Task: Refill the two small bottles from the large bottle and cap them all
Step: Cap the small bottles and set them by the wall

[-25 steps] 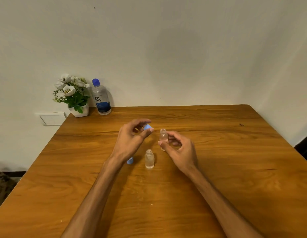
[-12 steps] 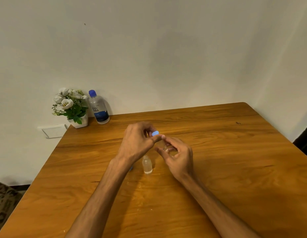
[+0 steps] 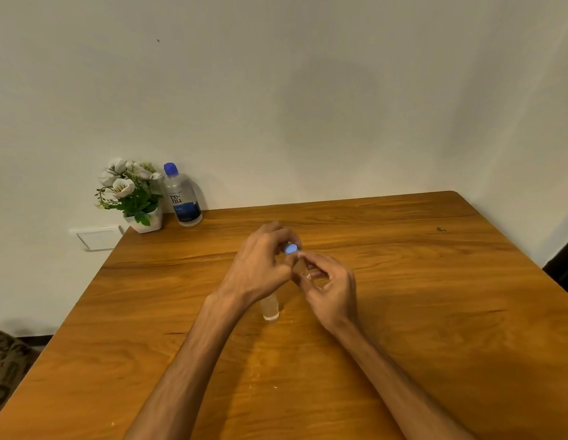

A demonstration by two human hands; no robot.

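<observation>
Left hand point(image 3: 260, 265) pinches the blue cap point(image 3: 290, 248); right hand point(image 3: 328, 285) holds the small bottle point(image 3: 303, 268). Keep it straight, turn gently.

At the tabletop's point(image 3: 403, 312) far left corner the large bottle point(image 3: 182, 198) stands just right of a flower pot point(image 3: 144, 219). One small bottle point(image 3: 270, 308) stands mid-table (partly under the left wrist), both hands meeting just behind it.

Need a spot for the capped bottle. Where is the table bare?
Bare: the table's right half and the near-left stretch. Crowded: the centre, where the left hand and right hand meet beside a small bottle, and the far-left corner with plant and large bottle.
</observation>
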